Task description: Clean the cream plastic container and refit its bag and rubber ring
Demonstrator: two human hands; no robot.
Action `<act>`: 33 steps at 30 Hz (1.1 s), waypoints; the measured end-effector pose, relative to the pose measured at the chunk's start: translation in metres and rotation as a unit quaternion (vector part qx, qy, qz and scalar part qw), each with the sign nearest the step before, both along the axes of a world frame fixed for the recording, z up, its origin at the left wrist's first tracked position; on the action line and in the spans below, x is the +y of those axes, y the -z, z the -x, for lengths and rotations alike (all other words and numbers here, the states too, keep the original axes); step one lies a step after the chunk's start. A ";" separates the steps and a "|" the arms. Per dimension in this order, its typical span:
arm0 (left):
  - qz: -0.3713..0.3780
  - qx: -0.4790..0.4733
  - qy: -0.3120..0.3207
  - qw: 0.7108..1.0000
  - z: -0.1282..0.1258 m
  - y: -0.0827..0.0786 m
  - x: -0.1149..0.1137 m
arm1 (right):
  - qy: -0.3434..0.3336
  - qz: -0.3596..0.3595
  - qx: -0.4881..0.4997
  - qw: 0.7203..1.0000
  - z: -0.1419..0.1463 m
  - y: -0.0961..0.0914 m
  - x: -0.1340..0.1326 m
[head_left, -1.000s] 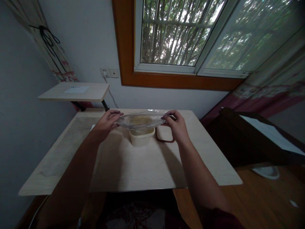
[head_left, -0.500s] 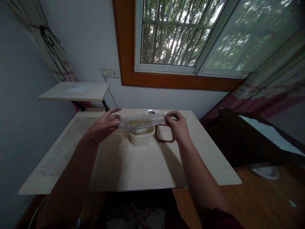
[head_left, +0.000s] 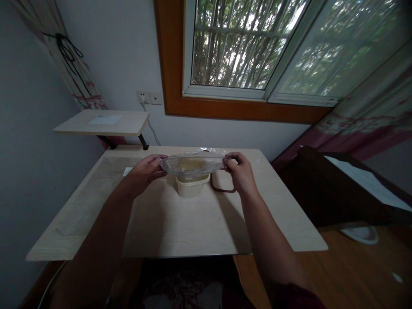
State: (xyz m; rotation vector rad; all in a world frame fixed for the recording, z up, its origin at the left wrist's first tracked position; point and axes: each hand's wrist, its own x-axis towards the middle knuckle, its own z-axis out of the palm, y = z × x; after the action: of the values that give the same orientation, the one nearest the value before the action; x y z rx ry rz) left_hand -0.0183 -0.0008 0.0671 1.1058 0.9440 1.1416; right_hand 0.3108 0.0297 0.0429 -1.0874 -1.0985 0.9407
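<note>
Stretched between my two hands is a clear, crinkled plastic wrap cover [head_left: 193, 165], held just above a cream rectangular food container [head_left: 192, 187]. My left hand [head_left: 146, 169] pinches its left end, and my right hand [head_left: 237, 168] grips the right end with thumb and fingers. Through the film, the container's yellowish inside shows faintly. To the right of the container lies a square lid with a brown rim [head_left: 222, 189], partly covered by the film and my right hand.
The pale wooden table [head_left: 193, 231] carries a clear plastic sheet [head_left: 86, 197] on its left. A small raised shelf [head_left: 128, 122] with a paper label [head_left: 105, 119] stands at the back left. Dark furniture [head_left: 309, 189] is at the right, below the window [head_left: 238, 47].
The plastic cover has been spread wider from a narrow strip, so its middle now opens into an oval. My left hand has closed in on its end; my right hand barely moved.
</note>
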 end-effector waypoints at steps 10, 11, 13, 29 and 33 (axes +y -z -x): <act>-0.021 -0.034 -0.029 0.999 -0.013 -0.005 0.000 | -0.013 -0.001 0.026 1.000 0.001 -0.005 -0.005; -0.026 -0.026 -0.039 0.999 -0.013 -0.006 0.001 | -0.015 -0.001 0.029 0.999 0.001 -0.005 -0.004; -0.042 0.008 -0.069 0.997 -0.013 -0.007 0.005 | -0.017 -0.001 0.030 0.999 0.002 -0.006 -0.004; -0.245 0.433 -0.178 0.849 -0.002 -0.016 0.003 | -0.012 -0.119 -0.098 0.988 0.016 -0.027 -0.021; -0.141 0.257 -0.088 0.952 0.008 -0.021 -0.004 | -0.031 -0.129 -0.100 0.986 0.014 -0.028 -0.022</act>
State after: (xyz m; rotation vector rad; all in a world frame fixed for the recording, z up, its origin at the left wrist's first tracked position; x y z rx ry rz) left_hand -0.0264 -0.0051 0.0882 1.6265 1.3301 1.1806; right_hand 0.2964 0.0078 0.0707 -0.9524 -1.3843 0.7232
